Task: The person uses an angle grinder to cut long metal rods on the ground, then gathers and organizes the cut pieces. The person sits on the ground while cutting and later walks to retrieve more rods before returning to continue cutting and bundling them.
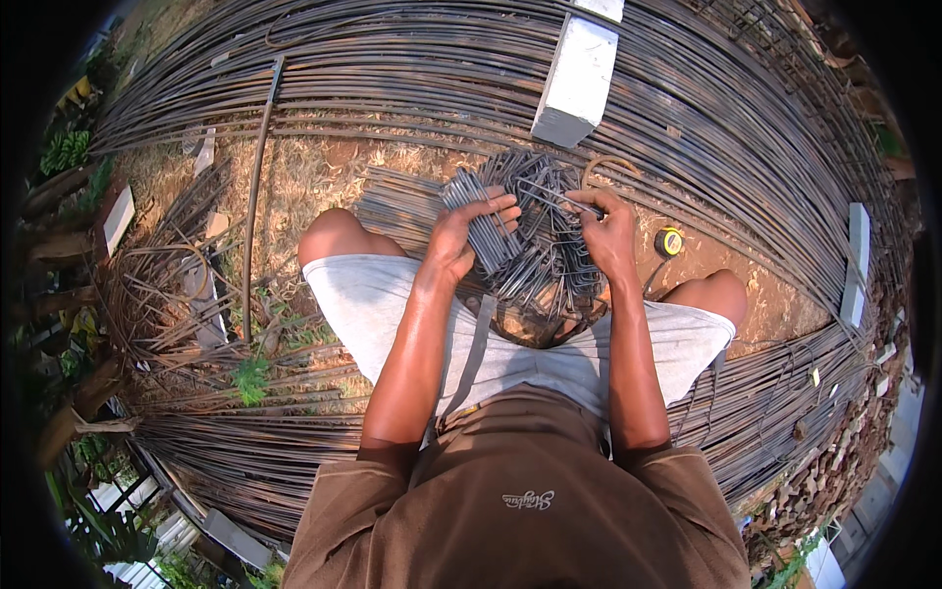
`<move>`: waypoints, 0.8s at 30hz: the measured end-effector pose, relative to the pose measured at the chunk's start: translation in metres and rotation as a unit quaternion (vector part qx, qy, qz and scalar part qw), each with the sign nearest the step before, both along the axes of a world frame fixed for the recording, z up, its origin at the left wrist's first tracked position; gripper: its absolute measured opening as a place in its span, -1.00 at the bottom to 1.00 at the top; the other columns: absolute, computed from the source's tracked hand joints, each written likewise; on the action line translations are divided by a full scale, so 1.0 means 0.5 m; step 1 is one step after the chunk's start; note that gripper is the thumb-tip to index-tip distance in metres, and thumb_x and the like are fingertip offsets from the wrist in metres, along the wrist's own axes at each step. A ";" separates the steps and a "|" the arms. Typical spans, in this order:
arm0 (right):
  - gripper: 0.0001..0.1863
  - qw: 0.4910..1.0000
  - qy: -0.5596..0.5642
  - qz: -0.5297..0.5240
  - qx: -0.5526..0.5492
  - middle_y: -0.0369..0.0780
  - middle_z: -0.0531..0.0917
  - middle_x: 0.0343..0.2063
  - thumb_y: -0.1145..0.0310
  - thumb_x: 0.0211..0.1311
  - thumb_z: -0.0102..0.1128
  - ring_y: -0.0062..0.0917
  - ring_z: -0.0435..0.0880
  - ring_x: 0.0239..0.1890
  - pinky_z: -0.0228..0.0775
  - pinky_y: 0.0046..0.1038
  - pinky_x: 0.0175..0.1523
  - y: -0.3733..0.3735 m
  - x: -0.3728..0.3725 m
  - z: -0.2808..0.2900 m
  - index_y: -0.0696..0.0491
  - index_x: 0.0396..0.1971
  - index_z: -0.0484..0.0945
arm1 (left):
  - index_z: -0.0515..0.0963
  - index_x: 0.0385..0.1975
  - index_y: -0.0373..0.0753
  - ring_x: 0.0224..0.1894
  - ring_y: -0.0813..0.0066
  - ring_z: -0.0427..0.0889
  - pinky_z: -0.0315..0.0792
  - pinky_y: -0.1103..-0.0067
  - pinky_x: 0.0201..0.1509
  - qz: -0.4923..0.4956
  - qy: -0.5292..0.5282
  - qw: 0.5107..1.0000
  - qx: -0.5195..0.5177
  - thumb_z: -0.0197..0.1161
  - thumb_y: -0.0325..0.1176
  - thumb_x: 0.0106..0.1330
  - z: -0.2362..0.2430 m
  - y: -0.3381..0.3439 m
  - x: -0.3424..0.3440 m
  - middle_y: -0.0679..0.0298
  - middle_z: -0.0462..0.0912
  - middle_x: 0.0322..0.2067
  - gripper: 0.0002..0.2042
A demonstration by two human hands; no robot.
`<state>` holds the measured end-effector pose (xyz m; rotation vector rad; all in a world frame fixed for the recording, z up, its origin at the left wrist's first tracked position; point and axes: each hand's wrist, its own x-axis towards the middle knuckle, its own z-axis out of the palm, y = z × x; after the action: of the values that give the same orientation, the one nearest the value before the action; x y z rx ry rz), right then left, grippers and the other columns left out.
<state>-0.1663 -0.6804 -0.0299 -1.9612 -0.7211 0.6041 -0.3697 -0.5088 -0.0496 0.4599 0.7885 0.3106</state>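
My left hand (454, 234) is closed around a bundle of steel rebar stirrups (483, 228), lined up side by side, with the fingertips showing over its right side. The right hand (608, 234) pinches the end of a single thin bent stirrup (543, 193), which reaches left toward the bundle. Between and below both hands lies a tangled heap of dark stirrups (549, 257), in front of my crossed legs. Short straight rods (394, 201) lie side by side to the left of the left hand, partly hidden by my knee.
Long rebar rods (392, 79) spread across the far side, with a pale block (577, 79) on them. A yellow and black tape measure (669, 242) rests on soil at right. An upright-lying metal bar (259, 196) and scrap rods (162, 285) are at left.
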 end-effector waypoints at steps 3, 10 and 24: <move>-0.64 0.986 -0.151 0.067 -0.019 -0.13 0.75 -0.19 0.77 0.05 0.14 -0.15 0.72 0.06 0.51 -0.19 0.29 0.006 0.037 0.010 0.13 -0.31 0.87 | 0.47 0.40 -0.55 0.21 0.00 0.84 0.80 0.20 0.32 -0.026 0.021 0.999 0.003 0.31 -0.55 0.52 -0.002 0.005 -0.002 -0.18 0.74 0.22 -0.52; -0.73 0.961 -0.058 0.265 0.052 -0.15 0.70 -0.16 0.79 0.08 0.16 -0.20 0.69 0.11 0.56 -0.15 0.26 0.105 -0.016 0.022 0.17 -0.34 0.76 | 0.74 0.11 -0.38 -0.14 0.29 0.92 0.87 0.39 -0.03 -0.127 0.048 0.991 -0.015 0.48 -0.45 0.50 0.024 -0.025 0.018 0.05 0.88 -0.07 -0.74; -0.65 0.918 -0.159 -0.141 -0.334 0.04 0.88 -0.02 0.29 0.19 0.47 -0.01 0.88 0.06 0.67 -0.09 0.22 0.016 0.051 -0.322 0.01 -0.01 0.87 | 0.62 0.32 -0.44 0.13 0.11 0.89 0.85 0.23 0.25 -0.102 0.038 0.994 0.025 0.50 -0.53 0.48 0.026 -0.023 0.011 -0.04 0.84 0.10 -0.56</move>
<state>-0.1406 -0.6722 -0.1910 -2.7865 -0.4281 0.3786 -0.3641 -0.5204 -0.0366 0.5965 0.8017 0.1237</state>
